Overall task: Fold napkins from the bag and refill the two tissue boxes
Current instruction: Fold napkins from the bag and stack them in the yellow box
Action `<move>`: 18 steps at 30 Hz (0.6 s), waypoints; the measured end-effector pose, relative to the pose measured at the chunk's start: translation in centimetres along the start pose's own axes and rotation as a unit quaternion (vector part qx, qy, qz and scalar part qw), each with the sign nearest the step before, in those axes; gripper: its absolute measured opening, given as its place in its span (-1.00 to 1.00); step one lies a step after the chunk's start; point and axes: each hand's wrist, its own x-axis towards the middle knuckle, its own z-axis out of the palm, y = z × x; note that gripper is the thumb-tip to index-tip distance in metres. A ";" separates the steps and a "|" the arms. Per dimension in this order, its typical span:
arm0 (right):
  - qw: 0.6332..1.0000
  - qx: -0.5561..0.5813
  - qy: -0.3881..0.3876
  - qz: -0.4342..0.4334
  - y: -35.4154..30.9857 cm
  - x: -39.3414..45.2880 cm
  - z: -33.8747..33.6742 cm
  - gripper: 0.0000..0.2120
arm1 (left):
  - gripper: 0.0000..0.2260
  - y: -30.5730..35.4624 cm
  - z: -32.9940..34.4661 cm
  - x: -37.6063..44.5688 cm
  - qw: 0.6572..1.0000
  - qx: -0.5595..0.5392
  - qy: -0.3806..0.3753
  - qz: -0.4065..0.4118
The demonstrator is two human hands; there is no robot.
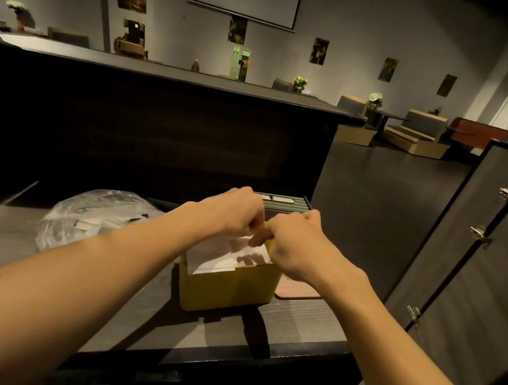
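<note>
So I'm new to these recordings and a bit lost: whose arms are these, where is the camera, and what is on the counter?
There is no machine here. One camera sits on a person's head and looks forward and down, so the two bare arms are the wearer's own.

On the grey wood-grain counter stands an open yellow plastic tissue box with white folded paper napkins inside. The left hand and right hand meet over the box's far edge, fingers curled, and seem to pinch a napkin; the exact grip is hidden.

To the left lies a crumpled clear plastic bag with more napkins. Behind the hands is a dark ribbed box with a slot on top, probably the second tissue box. A brownish flat board lies right of the yellow box.
</note>
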 end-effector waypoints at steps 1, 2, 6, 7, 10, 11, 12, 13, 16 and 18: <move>1.000 0.001 0.012 0.000 -0.4 0.0 -0.5 -0.61 | -0.89 -0.2 -0.4 -0.2 1.000 -0.006 0.008 -0.003; 1.000 0.004 0.022 0.000 -0.9 0.1 -0.9 -0.58 | -0.81 -0.4 -0.8 -0.5 1.000 -0.013 0.016 -0.010; 0.998 0.017 0.061 -0.019 -3.8 0.9 -1.8 -0.54 | -0.64 -2.2 -2.4 -2.5 0.998 -0.018 0.041 -0.037; 0.997 0.021 0.067 -0.027 -4.7 1.3 -2.0 -0.54 | -0.62 -2.8 -3.0 -3.3 0.998 -0.018 0.047 -0.047; 0.995 0.033 0.079 -0.054 -7.7 2.8 -2.2 -0.52 | -0.59 -5.1 -4.3 -5.9 0.994 -0.020 0.078 -0.075; 0.994 0.030 0.080 -0.065 -8.9 3.3 -2.2 -0.52 | -0.59 -6.0 -4.7 -6.9 0.993 -0.023 0.083 -0.084; 0.994 0.027 0.079 -0.076 -10.1 3.8 -2.2 -0.53 | -0.59 -6.9 -4.9 -7.9 0.991 -0.023 0.089 -0.094; 0.993 0.028 0.079 -0.087 -11.4 4.2 -2.2 -0.54 | -0.59 -7.9 -5.2 -8.9 0.990 -0.021 0.094 -0.107; 0.991 0.043 0.067 -0.108 -15.0 6.0 -1.3 -0.61 | -0.63 -11.2 -5.4 -11.9 0.983 -0.024 0.103 -0.148; 0.990 0.079 0.049 -0.108 -16.9 7.7 -0.1 -0.67 | -0.84 -13.4 -5.2 -13.7 0.978 -0.031 0.105 -0.175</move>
